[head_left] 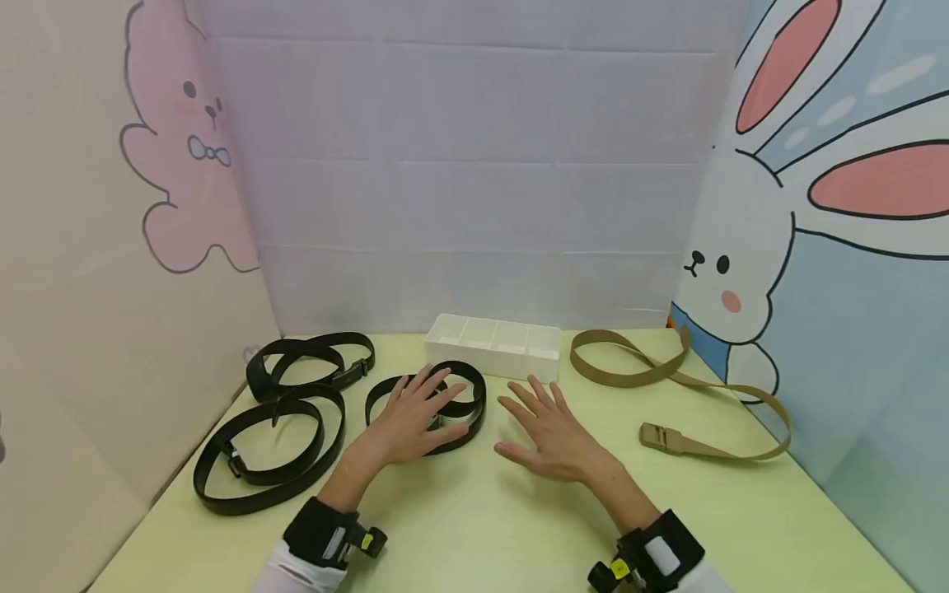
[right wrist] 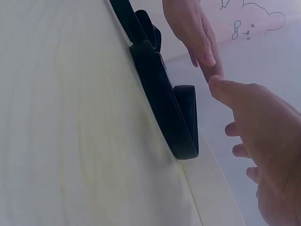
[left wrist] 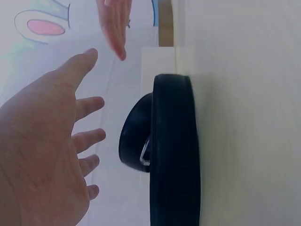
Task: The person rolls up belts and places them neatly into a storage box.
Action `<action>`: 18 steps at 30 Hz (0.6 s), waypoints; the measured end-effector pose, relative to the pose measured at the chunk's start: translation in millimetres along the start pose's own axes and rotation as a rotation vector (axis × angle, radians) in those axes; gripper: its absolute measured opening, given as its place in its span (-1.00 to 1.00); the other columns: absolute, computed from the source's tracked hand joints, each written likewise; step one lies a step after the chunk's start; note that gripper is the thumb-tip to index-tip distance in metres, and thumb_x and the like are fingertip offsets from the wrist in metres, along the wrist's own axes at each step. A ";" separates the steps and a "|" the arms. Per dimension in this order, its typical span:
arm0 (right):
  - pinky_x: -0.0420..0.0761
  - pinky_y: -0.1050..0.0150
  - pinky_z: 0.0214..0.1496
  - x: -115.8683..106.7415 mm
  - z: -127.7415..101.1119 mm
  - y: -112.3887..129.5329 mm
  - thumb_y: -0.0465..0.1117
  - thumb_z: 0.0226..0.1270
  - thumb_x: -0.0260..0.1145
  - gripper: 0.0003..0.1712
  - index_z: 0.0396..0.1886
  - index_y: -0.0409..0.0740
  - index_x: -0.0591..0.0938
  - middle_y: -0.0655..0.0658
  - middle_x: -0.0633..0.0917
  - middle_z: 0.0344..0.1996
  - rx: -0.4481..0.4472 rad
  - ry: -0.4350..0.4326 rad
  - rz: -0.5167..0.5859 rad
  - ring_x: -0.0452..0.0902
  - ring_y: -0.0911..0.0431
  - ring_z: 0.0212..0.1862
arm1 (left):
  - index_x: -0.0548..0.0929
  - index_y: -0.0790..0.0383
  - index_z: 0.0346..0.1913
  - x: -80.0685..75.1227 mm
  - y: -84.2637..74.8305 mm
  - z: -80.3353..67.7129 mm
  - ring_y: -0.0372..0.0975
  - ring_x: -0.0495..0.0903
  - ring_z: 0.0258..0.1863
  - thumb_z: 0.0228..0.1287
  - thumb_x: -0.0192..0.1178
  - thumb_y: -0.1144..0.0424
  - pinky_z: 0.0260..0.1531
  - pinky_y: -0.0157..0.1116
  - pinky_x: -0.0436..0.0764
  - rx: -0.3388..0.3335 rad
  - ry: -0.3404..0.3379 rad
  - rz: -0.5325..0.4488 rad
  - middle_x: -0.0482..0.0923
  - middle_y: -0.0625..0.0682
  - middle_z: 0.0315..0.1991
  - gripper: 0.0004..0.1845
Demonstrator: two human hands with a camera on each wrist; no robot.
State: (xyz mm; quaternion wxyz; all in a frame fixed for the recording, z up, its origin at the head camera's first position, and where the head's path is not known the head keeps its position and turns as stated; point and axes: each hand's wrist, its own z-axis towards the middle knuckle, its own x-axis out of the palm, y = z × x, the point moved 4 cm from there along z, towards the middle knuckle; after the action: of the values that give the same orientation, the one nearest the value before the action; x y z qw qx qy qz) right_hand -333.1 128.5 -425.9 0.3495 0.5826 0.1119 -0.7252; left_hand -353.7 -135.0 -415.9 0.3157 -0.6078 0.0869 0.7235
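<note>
Fingers spread, my left hand hovers over a coiled black belt in the middle of the table and covers part of it. The left wrist view shows that belt standing on edge below the palm, with a bit of metal buckle inside the coil. To its right, my right hand is held above the table, palm down, fingers spread and holding nothing. In the right wrist view the black belt lies beyond the right thumb, apart from the hand.
Two more coiled black belts, one behind and one in front, lie at the left. A white box with several compartments stands at the back. On the right a tan webbing belt is loosely looped, its buckle toward the front.
</note>
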 end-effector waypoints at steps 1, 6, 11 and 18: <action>-0.10 -0.52 0.82 0.8 1.5 2.0 0.27 0.68 0.27 -0.12 0.75 -0.10 0.42 -0.28 0.31 0.80 -0.008 0.002 0.007 -0.06 -0.38 0.87 | 0.41 -0.04 0.76 -2.9 2.6 -0.6 0.27 -0.04 0.87 0.67 0.25 -0.25 0.71 0.51 0.00 -0.005 -0.006 -0.006 0.16 0.22 0.84 -0.22; -0.06 -0.50 0.82 6.7 9.2 13.5 0.23 0.72 0.24 -0.15 0.76 -0.14 0.41 -0.28 0.31 0.80 -0.046 0.044 0.040 -0.05 -0.39 0.86 | 0.45 0.08 0.73 -15.2 16.4 -4.4 0.31 -0.01 0.85 0.66 0.31 -0.16 0.71 0.52 -0.03 -0.058 -0.026 -0.053 0.20 0.27 0.81 -0.24; -0.02 -0.47 0.83 12.9 18.3 25.3 0.22 0.75 0.24 -0.17 0.75 -0.15 0.40 -0.30 0.32 0.79 -0.099 0.081 0.062 -0.02 -0.38 0.86 | 0.45 0.12 0.71 -21.4 32.1 -6.2 0.33 0.07 0.83 0.66 0.31 -0.15 0.70 0.52 0.03 -0.105 -0.040 -0.051 0.26 0.31 0.78 -0.24; 0.10 -0.41 0.83 17.5 36.6 35.5 0.12 0.76 0.28 -0.22 0.71 -0.22 0.43 -0.35 0.38 0.74 -0.173 0.083 0.025 0.12 -0.40 0.82 | 0.47 0.26 0.68 -23.4 56.0 -9.4 0.42 0.25 0.73 0.67 0.30 -0.06 0.62 0.51 0.25 -0.159 -0.057 -0.003 0.33 0.41 0.71 -0.27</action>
State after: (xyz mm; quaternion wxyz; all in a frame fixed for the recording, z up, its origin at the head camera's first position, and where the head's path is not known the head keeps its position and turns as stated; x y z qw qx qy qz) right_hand -339.9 75.1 -422.5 0.4024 0.5812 0.1815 -0.6836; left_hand -376.0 -192.0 -410.8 0.2699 -0.6103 0.0192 0.7445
